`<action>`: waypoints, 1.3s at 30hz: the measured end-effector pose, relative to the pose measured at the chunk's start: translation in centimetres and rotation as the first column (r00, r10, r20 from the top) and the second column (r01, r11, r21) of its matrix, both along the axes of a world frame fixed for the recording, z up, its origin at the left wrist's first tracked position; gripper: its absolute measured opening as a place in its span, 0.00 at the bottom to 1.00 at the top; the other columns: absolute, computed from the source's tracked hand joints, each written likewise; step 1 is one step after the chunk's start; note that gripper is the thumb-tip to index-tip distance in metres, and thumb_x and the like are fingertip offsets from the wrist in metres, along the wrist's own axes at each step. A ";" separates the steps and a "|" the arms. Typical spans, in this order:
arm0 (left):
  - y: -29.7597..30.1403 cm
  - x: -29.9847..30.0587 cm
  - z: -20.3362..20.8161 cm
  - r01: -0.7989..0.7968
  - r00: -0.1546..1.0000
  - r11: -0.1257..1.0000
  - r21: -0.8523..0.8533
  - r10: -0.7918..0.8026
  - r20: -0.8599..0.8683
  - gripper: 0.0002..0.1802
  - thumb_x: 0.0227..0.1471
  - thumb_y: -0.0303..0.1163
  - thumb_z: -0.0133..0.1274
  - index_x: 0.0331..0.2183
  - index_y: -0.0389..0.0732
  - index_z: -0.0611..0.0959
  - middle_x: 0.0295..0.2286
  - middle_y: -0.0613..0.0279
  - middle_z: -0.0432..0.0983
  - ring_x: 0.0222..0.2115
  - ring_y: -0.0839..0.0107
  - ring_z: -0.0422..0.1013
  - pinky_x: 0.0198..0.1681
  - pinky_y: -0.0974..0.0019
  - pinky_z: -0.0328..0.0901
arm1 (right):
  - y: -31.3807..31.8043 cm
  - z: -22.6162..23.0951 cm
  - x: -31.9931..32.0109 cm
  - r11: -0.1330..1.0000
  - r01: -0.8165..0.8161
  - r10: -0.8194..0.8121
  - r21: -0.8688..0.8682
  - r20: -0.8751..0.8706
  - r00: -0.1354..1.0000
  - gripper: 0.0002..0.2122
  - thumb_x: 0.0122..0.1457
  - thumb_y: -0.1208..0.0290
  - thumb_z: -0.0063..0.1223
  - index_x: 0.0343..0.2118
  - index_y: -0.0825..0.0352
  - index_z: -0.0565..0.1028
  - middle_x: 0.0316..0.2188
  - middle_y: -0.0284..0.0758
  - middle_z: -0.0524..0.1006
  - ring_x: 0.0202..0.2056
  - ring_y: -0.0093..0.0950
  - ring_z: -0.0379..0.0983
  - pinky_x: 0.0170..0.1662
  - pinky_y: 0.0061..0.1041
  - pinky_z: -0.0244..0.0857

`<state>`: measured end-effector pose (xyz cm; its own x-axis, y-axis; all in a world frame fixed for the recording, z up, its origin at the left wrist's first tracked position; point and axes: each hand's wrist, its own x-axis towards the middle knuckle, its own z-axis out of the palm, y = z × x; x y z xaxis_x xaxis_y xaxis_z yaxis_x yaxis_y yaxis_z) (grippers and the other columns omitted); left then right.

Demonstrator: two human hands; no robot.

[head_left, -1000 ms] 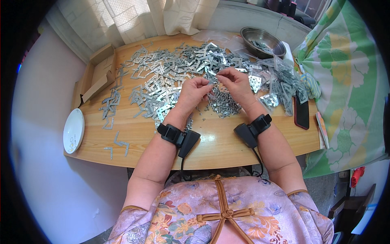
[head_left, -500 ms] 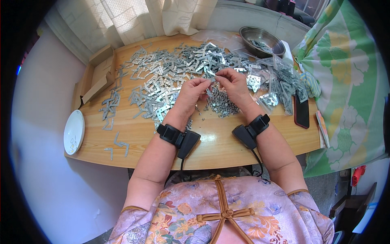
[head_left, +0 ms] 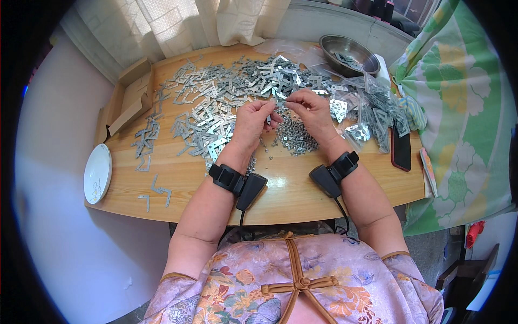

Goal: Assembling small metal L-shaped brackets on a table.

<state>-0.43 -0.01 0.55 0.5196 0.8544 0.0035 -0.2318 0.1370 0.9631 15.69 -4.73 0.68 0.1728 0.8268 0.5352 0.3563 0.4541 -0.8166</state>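
Metal bracket (head_left: 268, 119), one, partly hidden: located in our left hand (head_left: 252, 121), pinched between thumb and fingers. Right hand (head_left: 313, 110), thumb and forefinger drawn close together, just beside the left fingertips; whether they close on a small part, we cannot tell. Risk, as we judge it: a slack pinch, or one hand knocking the other, could drop the bracket among the pieces below, where we might lose track of it.

Wrist devices, black, two: left (head_left: 251, 190), right (head_left: 326, 179). A trailing cable could snag on the bench edge and jerk our grip.

Small metal fasteners (head_left: 297, 137), one pile, next to the bracket heap (head_left: 216, 102); a low forearm could sweep the two together.

Bench (head_left: 291, 202), wooden. To our right: clear bags of metal parts (head_left: 380, 105), dark phone (head_left: 400, 152), metal bowl (head_left: 360, 50) with parts inside. To our left: scattered brackets (head_left: 145, 139), open carton (head_left: 120, 108), white dish (head_left: 98, 171) by the edge; an outward elbow could push it off.
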 end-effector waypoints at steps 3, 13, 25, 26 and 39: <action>-0.1 0.0 0.2 -0.001 1.000 1.000 0.011 0.001 -0.015 0.11 0.51 0.37 0.50 0.26 0.39 0.77 0.18 0.65 0.75 0.16 0.83 0.67 0.19 0.81 0.58 | 0.0 0.0 0.0 0.997 -0.024 0.020 0.067 0.062 0.998 0.04 0.46 0.80 0.55 0.26 0.70 0.75 0.25 0.32 0.72 0.27 0.20 0.68 0.29 0.17 0.61; -0.3 0.0 0.5 -0.002 1.000 0.999 0.043 0.003 -0.005 0.11 0.51 0.37 0.51 0.25 0.39 0.77 0.17 0.64 0.74 0.14 0.83 0.66 0.16 0.82 0.56 | 0.1 -0.3 0.0 0.996 -0.044 0.038 0.073 0.083 0.996 0.04 0.45 0.80 0.56 0.26 0.70 0.76 0.24 0.32 0.73 0.27 0.21 0.69 0.30 0.17 0.62; -0.5 0.2 0.6 -0.003 1.000 0.993 0.120 0.005 -0.012 0.11 0.50 0.36 0.50 0.23 0.40 0.78 0.16 0.65 0.74 0.14 0.84 0.65 0.16 0.82 0.55 | 0.0 -0.2 0.0 0.975 0.071 -0.139 0.211 0.325 0.935 0.04 0.42 0.77 0.58 0.23 0.67 0.76 0.23 0.33 0.73 0.26 0.28 0.71 0.28 0.22 0.64; -0.5 0.2 0.6 -0.001 1.000 0.991 0.132 0.003 -0.012 0.11 0.50 0.36 0.50 0.23 0.40 0.78 0.16 0.65 0.73 0.14 0.84 0.65 0.16 0.82 0.55 | 0.0 -0.1 0.0 0.962 0.087 -0.184 0.260 0.376 0.908 0.04 0.42 0.76 0.58 0.23 0.66 0.76 0.22 0.33 0.73 0.26 0.29 0.71 0.28 0.23 0.64; -0.6 0.3 0.7 -0.023 0.999 0.992 0.123 0.027 -0.031 0.12 0.50 0.36 0.50 0.21 0.40 0.76 0.15 0.67 0.72 0.14 0.84 0.64 0.17 0.82 0.56 | -0.4 1.0 -0.2 0.898 0.048 -0.319 0.438 0.571 0.756 0.05 0.39 0.77 0.57 0.21 0.65 0.73 0.20 0.32 0.70 0.25 0.30 0.69 0.26 0.26 0.64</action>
